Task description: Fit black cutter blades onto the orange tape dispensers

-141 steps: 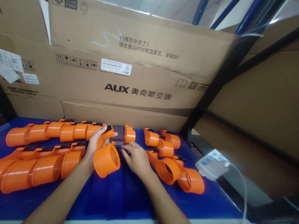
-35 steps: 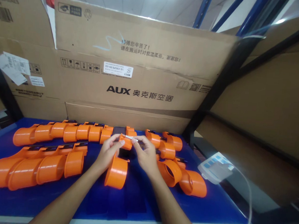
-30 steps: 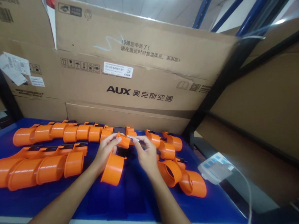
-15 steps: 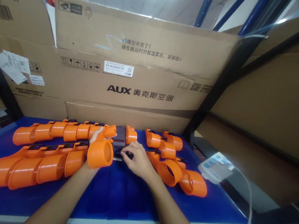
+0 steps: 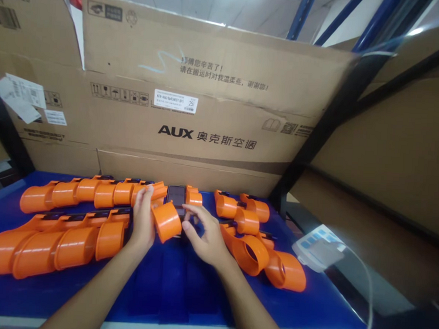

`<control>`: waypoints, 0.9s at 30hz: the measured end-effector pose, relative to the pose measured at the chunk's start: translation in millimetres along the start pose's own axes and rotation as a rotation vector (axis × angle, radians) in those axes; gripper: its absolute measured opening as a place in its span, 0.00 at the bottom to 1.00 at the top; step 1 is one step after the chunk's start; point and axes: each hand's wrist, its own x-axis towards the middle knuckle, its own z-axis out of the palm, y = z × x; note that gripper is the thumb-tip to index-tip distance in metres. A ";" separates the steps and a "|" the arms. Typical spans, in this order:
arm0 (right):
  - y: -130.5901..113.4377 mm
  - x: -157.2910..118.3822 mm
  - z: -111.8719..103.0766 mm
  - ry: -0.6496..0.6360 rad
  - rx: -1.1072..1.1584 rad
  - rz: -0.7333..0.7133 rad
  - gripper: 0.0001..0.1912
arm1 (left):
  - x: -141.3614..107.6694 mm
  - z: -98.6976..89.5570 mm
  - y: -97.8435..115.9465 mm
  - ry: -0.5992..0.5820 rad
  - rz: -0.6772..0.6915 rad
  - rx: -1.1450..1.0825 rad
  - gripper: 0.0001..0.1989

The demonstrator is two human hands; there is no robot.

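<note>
While the left hand [image 5: 144,217] grips an orange part [image 5: 167,222] just left of the dark rectangular device [image 5: 176,196], the right hand [image 5: 205,238] is at the device's near right corner. Its thumb and forefinger are bent and parted; whether the fingertips touch the device cannot be told. The round section of the gripped part is tilted and sits at the device's near left corner.

Further orange parts lie in 2 rows left of the device: a front row [image 5: 74,247] of 4 and a longer back row [image 5: 90,191], partly covered by the left hand. Right of the device is a loose group [image 5: 251,254], where at least 5 parts are visible. Farther right of the device rests a pale box [image 5: 317,245] with blue markings and a white cable [image 5: 370,290]. A blue surface [image 5: 157,300] extends under the device, and a brown carton [image 5: 131,133] marked "AUX" stands behind it.
</note>
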 end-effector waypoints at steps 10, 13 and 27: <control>1.5 -6.3 10.2 0.027 -0.044 0.011 0.32 | 6.4 -2.0 -8.8 0.147 0.219 0.137 0.23; -2.0 -3.9 7.2 0.077 -0.008 0.020 0.31 | 1.5 1.0 -5.7 0.064 0.145 0.140 0.26; 20.2 5.1 -1.3 0.508 0.024 0.190 0.28 | -2.8 0.7 -6.0 -0.050 0.032 0.121 0.33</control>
